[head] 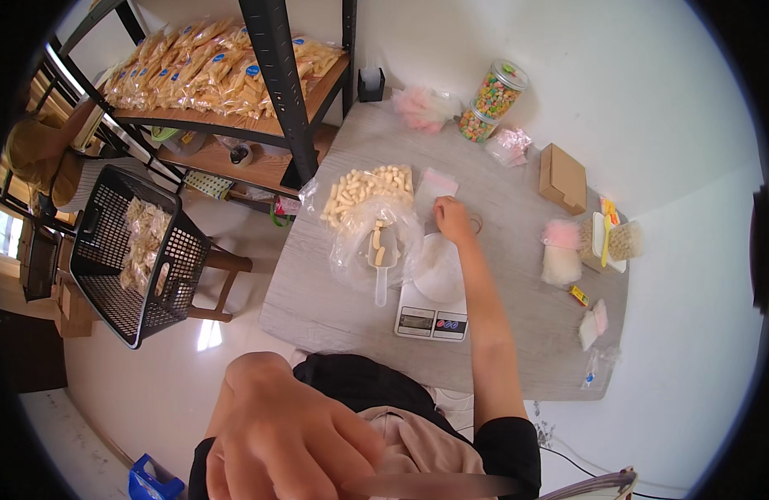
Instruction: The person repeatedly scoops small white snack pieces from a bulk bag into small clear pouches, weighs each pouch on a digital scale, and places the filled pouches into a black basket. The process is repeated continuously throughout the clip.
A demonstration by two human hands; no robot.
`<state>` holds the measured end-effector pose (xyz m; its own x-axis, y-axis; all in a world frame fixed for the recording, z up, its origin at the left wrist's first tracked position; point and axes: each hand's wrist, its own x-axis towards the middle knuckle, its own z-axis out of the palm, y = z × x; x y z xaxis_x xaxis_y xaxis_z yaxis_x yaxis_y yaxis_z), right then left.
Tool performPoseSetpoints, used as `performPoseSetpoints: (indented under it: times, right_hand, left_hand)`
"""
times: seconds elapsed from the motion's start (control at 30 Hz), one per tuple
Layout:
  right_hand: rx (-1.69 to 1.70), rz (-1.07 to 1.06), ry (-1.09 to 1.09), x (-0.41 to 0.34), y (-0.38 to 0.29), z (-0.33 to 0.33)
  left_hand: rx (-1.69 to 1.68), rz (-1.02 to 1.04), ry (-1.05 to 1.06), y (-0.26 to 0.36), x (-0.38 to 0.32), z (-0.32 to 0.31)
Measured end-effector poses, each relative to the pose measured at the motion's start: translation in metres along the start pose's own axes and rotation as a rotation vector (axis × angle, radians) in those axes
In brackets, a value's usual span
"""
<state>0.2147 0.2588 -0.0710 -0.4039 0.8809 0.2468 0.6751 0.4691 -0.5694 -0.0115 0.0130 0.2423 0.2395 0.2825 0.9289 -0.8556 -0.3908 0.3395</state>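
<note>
My right hand (454,220) reaches over the grey wood-look table, fingers curled at the lower edge of small clear plastic bags (438,184) with a pink strip. Whether it grips one is hidden. Below that hand is a white digital kitchen scale (432,314) with a round pan, partly covered by my forearm. To its left lies a large clear bag of pale puffed snack sticks (367,190). A clear plastic scoop (382,275) with a few sticks rests at the bag's mouth. My left hand (290,431) is raised close to the camera, fingers bent, its palm side hidden.
Jars of colourful pieces (498,94), a cardboard box (563,179) and a tub with a yellow spoon (600,244) line the wall side. Left stand a metal shelf with bagged snacks (190,75) and a black basket (140,306). Another person (46,156) is beyond.
</note>
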Motion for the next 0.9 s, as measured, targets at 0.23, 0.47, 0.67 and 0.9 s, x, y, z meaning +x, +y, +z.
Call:
performPoseSetpoints:
  times: [0.23,0.47,0.67,0.9]
  right_hand:
    - [0.068,0.187,0.124,0.004,0.014,0.003]
    - [0.615,0.716,0.097,0.018,0.036,-0.007]
    - [1.398,0.866,0.127,0.006,0.042,-0.032]
    - [1.498,0.633,0.427,0.0,0.012,-0.045]
  left_hand:
    - [0.003,-0.102,-0.02,-0.003,-0.001,0.0]
    - [0.019,-0.23,0.426,-0.017,-0.06,-0.015]
    - [-0.016,-0.428,0.909,-0.023,-0.124,-0.026]
    - [-0.027,-0.606,1.107,-0.026,-0.17,-0.025]
